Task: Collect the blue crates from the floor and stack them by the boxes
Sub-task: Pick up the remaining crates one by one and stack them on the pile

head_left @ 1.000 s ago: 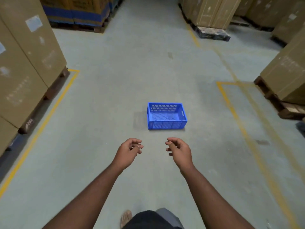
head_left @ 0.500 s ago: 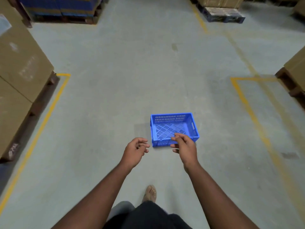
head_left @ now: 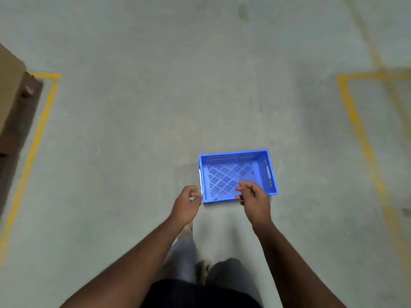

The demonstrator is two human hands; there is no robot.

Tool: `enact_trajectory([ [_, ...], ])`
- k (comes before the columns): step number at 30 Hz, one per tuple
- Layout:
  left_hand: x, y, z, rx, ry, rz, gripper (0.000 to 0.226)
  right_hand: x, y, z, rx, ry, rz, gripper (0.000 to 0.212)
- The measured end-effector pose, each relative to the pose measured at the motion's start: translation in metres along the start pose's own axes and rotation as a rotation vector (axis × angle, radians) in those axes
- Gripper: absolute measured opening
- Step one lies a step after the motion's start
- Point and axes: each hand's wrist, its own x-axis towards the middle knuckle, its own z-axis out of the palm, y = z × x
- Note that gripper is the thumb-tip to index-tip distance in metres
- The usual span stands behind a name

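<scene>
With both hands out in front and nothing in either, the person stands right over the blue crate (head_left: pixel 238 176), which sits flat on the concrete floor (head_left: pixel 138 107) in the open aisle, roughly midway between the yellow line (head_left: pixel 33 147) on the left and the yellow line (head_left: pixel 364 138) on the right. Left hand (head_left: pixel 185 205) hangs just beside the crate's near left corner, fingers loosely curled, holding nothing; whether it touches the rim, I cannot tell. Right hand (head_left: pixel 253 200) hovers in front of the near wall, fingers relaxed and part bent, also empty, and from this angle it covers part of the mesh bottom. The step in hand looks like the pickup, and it is not made yet. To do it well, the hands probably want to spread to the two short ends, where a handle slot (head_left: pixel 268 172) shows in the right wall; the left one is hidden at this angle. A grip on both ends should keep the crate level; grabbing only the near rim would likely tip it. It looks light and stiff, so a plain lift should do, knees bent instead of back. Carton (head_left: pixel 9 85) and pallet (head_left: pixel 22 116) sit at the far left edge of the floor in view, well apart from the crate, so a carry that way seems likely afterwards.
</scene>
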Motion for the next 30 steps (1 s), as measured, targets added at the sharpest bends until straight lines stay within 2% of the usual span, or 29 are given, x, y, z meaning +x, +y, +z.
enact_trajectory([
  [4,0.119,-0.017,0.047,0.017,-0.022,-0.132,0.018,0.111,0.025,0.001,0.001,0.068,0.055,0.012],
  [6,0.18,-0.027,0.079,0.032,0.017,-0.203,0.028,0.174,0.053,-0.002,-0.035,0.097,0.093,0.011],
  [8,0.239,-0.05,0.112,0.14,0.002,-0.306,0.049,0.238,0.091,-0.006,-0.161,0.141,0.084,0.012],
  [9,0.27,-0.066,0.129,0.227,-0.004,-0.354,0.065,0.271,0.113,-0.009,-0.241,0.18,0.083,0.016],
  [11,0.326,-0.102,0.16,0.388,0.043,-0.434,0.09,0.337,0.153,-0.021,-0.327,0.298,0.113,0.039],
  [13,0.374,-0.138,0.186,0.438,0.114,-0.504,0.097,0.396,0.195,-0.031,-0.382,0.327,0.184,0.058],
  [14,0.396,-0.154,0.198,0.406,0.159,-0.543,0.097,0.424,0.22,-0.036,-0.426,0.298,0.219,0.065],
  [17,0.454,-0.212,0.22,0.115,0.38,-0.673,0.102,0.486,0.28,-0.048,-0.583,0.242,0.235,0.078],
  [20,0.491,-0.277,0.232,-0.007,0.544,-0.672,0.091,0.521,0.324,-0.059,-0.749,0.242,0.263,0.087],
  [22,0.483,-0.259,0.238,0.0,0.621,-0.629,0.076,0.537,0.341,-0.066,-0.717,0.285,0.349,0.087],
  [25,0.47,-0.236,0.237,0.021,0.648,-0.632,0.041,0.557,0.358,-0.083,-0.612,0.352,0.48,0.059],
  [27,0.46,-0.228,0.228,-0.127,0.626,-0.664,0.023,0.557,0.357,-0.095,-0.538,0.406,0.509,0.042],
  [30,0.438,-0.211,0.213,-0.261,0.556,-0.69,0.019,0.533,0.338,-0.111,-0.418,0.535,0.476,0.023],
])
